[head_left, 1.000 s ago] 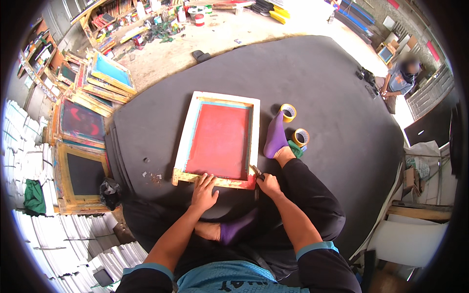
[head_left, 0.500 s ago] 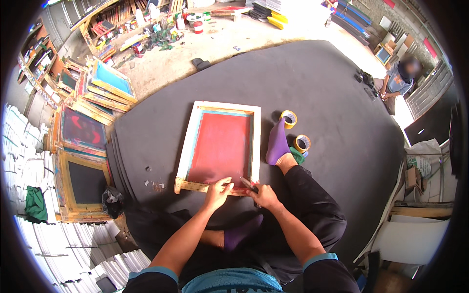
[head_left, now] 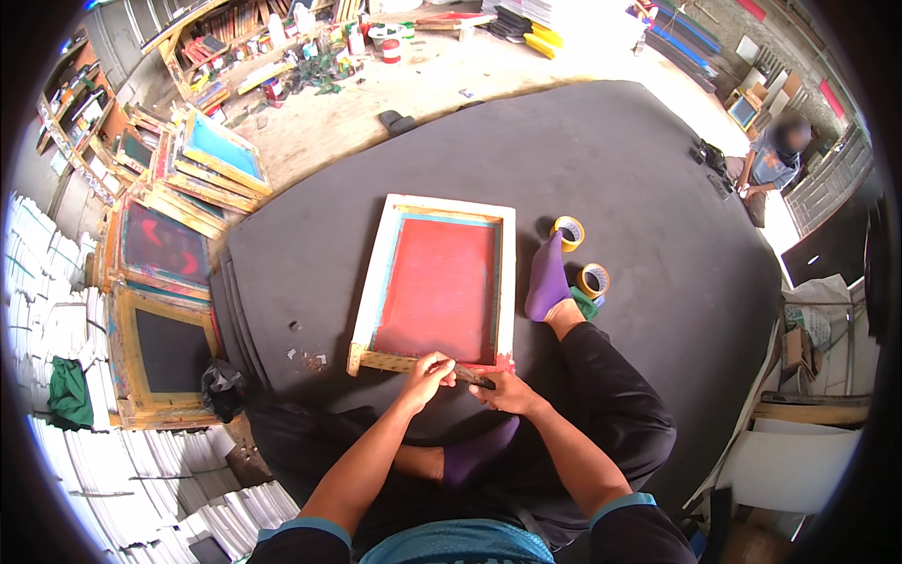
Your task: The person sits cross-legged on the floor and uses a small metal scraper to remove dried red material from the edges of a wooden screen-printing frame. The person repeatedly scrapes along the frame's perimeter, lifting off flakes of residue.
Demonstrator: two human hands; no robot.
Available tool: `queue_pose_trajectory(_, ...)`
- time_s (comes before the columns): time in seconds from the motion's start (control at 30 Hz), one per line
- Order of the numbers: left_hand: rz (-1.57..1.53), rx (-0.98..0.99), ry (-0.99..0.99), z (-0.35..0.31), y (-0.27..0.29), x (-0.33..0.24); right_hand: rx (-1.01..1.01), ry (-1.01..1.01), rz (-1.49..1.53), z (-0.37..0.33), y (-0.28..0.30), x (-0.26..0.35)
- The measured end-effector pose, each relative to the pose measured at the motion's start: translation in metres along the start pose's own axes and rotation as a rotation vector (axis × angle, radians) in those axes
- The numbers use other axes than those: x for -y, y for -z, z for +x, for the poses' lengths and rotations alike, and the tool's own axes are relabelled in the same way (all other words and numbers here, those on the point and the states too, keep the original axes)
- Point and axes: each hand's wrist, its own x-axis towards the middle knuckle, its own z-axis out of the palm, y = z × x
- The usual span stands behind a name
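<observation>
A wooden screen-printing frame with red mesh lies on the dark mat before me. At its near edge, my right hand is closed around a slim dark hand tool whose exact kind I cannot make out. The tool points up and left, toward the fingers of my left hand. Those fingers are pinched together beside the tool's tip, over the near bar; whatever is between them is too small to tell. Red stains mark the frame's near right corner.
Two yellow tape rolls stand beside my purple-socked foot, with a green cloth close by. Small scraps lie left of the frame. Stacked screens and white paper piles line the left; a person sits far right.
My left hand has moved right, its fingers closing into a pinch near the tool's tip. The tool now lies lower, near the frame's near bar. The whole view has shifted slightly.
</observation>
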Motion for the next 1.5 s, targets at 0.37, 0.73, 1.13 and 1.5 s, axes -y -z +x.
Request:
queue_pose_trajectory(0.37,-0.001,-0.356,-0.128,-0.005,0.031,-0.015,0.007,-0.332,0.586,-0.004,0.024,-0.006)
queue_pose_trajectory(0.73,0.257,-1.291,-0.027,-0.038,0.224,0.003,-0.102,-0.426,0.963,0.033,0.052,-0.031)
queue_pose_trajectory(1.13,0.994,-1.096,-0.585,-0.027,0.121,-0.022,-0.012,-0.438,1.264,0.048,0.061,-0.053)
queue_pose_trajectory(1.5,1.237,-0.161,-0.500,-0.003,-0.016,0.013,-0.125,-0.583,-0.145,0.050,0.098,-0.016)
